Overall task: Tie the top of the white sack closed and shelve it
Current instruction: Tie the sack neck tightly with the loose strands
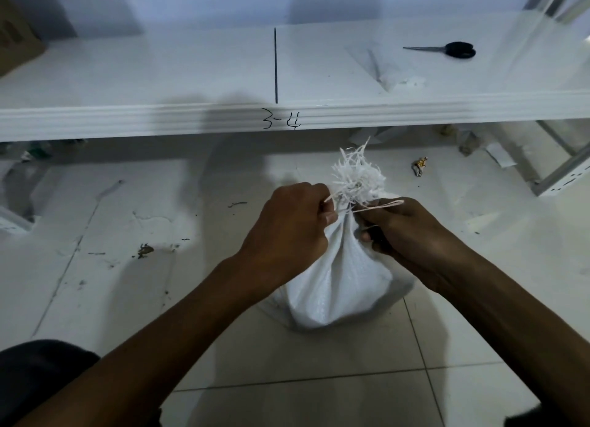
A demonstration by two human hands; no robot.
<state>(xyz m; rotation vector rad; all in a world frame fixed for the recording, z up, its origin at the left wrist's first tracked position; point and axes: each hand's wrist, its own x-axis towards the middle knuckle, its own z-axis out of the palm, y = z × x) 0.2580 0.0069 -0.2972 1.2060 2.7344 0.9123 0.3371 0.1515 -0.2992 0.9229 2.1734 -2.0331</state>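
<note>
A white woven sack (338, 286) stands on the tiled floor, its top gathered into a neck with frayed strands (357, 174) sticking up. A thin pale string (381, 205) runs around the neck. My left hand (293, 232) pinches one end of the string at the left of the neck. On the right of the neck my right hand (412, 235) grips the other part of the string, which loops out over its knuckles. The white shelf (159, 75) marked "3-4" lies just beyond the sack.
Black-handled scissors (447, 50) lie on the shelf at the right. A cardboard box (16, 34) sits at the shelf's far left. A metal upright (562, 174) stands on the right. Scraps of litter (420, 166) dot the floor.
</note>
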